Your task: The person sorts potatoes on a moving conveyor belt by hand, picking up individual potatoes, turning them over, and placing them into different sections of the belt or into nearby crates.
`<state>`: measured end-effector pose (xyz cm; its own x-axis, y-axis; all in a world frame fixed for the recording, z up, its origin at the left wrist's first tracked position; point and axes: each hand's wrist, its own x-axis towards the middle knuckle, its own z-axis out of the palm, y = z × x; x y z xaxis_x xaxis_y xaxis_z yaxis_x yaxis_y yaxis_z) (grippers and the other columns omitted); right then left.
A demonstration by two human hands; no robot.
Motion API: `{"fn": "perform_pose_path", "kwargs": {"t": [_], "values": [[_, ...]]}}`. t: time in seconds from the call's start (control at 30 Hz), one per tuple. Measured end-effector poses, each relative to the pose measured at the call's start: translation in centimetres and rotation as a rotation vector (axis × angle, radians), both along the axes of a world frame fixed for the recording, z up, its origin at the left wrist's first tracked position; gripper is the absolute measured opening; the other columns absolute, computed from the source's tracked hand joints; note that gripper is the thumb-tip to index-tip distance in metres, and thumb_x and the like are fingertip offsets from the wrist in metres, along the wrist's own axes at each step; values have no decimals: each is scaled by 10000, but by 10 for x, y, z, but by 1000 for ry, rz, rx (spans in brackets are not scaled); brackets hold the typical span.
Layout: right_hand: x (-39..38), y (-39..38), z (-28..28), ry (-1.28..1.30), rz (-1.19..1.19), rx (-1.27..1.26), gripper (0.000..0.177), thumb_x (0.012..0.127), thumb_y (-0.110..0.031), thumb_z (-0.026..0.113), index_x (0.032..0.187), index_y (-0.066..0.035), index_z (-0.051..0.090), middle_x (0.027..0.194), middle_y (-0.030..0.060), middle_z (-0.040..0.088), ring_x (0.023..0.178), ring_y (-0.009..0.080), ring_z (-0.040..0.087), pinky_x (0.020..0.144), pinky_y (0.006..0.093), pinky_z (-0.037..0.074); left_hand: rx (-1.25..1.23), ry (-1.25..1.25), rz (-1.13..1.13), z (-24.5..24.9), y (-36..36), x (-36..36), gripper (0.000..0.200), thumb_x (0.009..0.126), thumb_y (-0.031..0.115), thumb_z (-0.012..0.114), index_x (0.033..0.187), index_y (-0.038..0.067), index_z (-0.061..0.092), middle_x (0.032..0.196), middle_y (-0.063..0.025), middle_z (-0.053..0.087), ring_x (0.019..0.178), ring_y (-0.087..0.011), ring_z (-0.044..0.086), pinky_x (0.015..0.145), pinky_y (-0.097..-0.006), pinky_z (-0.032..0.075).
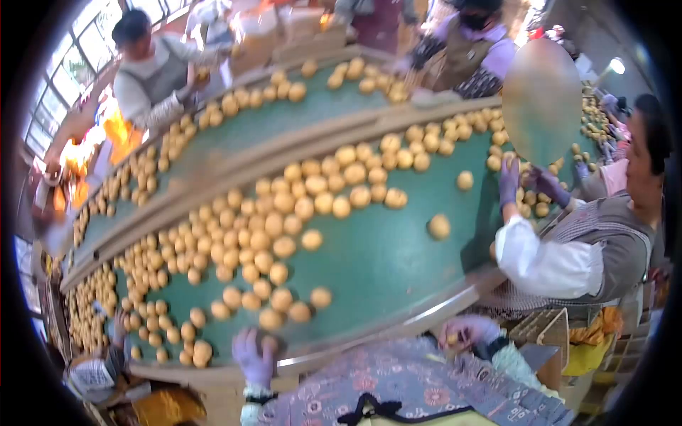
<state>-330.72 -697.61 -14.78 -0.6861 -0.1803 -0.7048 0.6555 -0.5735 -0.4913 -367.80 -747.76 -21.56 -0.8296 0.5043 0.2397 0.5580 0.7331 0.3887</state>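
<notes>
My left hand [253,357], in a purple glove, is at the near edge of the green sorting table [369,284], its fingers curled against a round yellow-brown fruit [271,346]. In front of my body, beyond the table's edge, my right hand [469,332], also gloved, is closed around a small yellowish fruit [452,339], mostly hidden by its fingers. Many similar fruits [273,225] lie in a broad band across the table. A few [299,311] sit just past my left hand, and a single one [439,226] lies farther right.
A co-worker [611,241] at the right reaches onto the table. Another person's hand [119,325] is at the left edge. A wooden divider [234,167] separates a second lane of fruit, with people behind it. A crate [541,330] stands at the lower right.
</notes>
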Motion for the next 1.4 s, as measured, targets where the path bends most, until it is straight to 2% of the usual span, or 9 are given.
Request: {"fn": "perform_pose_path", "kwargs": {"t": [0.17, 0.2, 0.33, 0.47, 0.57, 0.77, 1.03, 1.17, 1.4], "values": [[24, -57, -241, -190, -1327, -165, 313, 1167, -273, 481, 1225, -43, 686, 1033, 154, 740, 996, 307, 755, 900, 469, 700, 65, 45, -60, 16, -30, 0, 382, 1050, 344, 742, 1322, 75, 751, 1289, -231, 757, 1179, -461, 701, 1064, -596, 531], [41, -49, -321, 403, -1087, -480, 342, 1171, -357, 483, 1231, -81, 676, 1051, 149, 749, 1009, 312, 759, 848, 470, 684, 79, 74, -105, 14, -29, 0, 382, 1050, 344, 742, 1322, 75, 751, 1289, -231, 757, 1179, -461, 701, 1064, -596, 531], [-33, -89, -341, 175, -978, 976, 379, 1163, -464, 503, 1140, -145, 707, 1038, 111, 786, 916, 304, 764, 785, 463, 648, 61, -69, -29, 14, -62, -5, 319, 1052, 296, 727, 1286, 83, 773, 1233, -194, 779, 1160, -434, 702, 1054, -579, 526], [-11, -82, -286, 85, -1275, -230, 320, 1122, -331, 547, 960, -106, 707, 816, 124, 724, 706, 292, 706, 658, 522, 602, 27, -53, -31, 17, -90, -14, 307, 1051, 293, 723, 1275, 89, 776, 1227, -190, 780, 1148, -432, 703, 1036, -573, 531], [-27, -111, -162, -180, -1581, 1298, 283, 1122, -212, 548, 950, -36, 686, 885, 115, 695, 777, 263, 676, 710, 426, 550, -30, -63, -34, 18, -111, -27, 298, 1050, 290, 720, 1267, 94, 777, 1222, -187, 780, 1139, -431, 704, 1023, -568, 535], [-150, -151, 3, 139, -663, 1700, 500, 1073, -294, 711, 1474, -3, 641, 1311, 231, 703, 1197, 382, 693, 1061, 452, 565, -76, -43, -35, 15, -158, -46, 279, 1047, 288, 715, 1247, 105, 781, 1211, -180, 782, 1116, -428, 705, 990, -556, 542], [-335, -190, -107, 290, -676, 1305, 824, 983, -517, 801, 1579, 2, 566, 1481, 311, 645, 1373, 459, 627, 1197, 506, 488, 235, 87, -118, -8, -223, -75, 244, 1029, 217, 720, 1228, 91, 782, 1186, -181, 777, 1105, -437, 705, 998, -553, 551], [-420, -303, -97, 214, -469, 1876, 897, 968, -560, 833, 1628, -24, 545, 1482, 318, 636, 1363, 449, 633, 1177, 482, 508, 249, 97, -106, 2, -250, -82, 250, 1027, 183, 718, 1244, 78, 781, 1196, -190, 770, 1119, -440, 704, 1011, -550, 554], [-450, -444, -58, 586, 179, 617, 828, 1124, -377, 722, 1755, -23, 321, 1709, 231, 488, 1597, 297, 469, 1325, 414, 378, 291, 69, -157, -13, -296, -103, 287, 1037, 206, 725, 1291, 77, 762, 1251, -171, 768, 1130, -426, 704, 1029, -544, 554]]}}
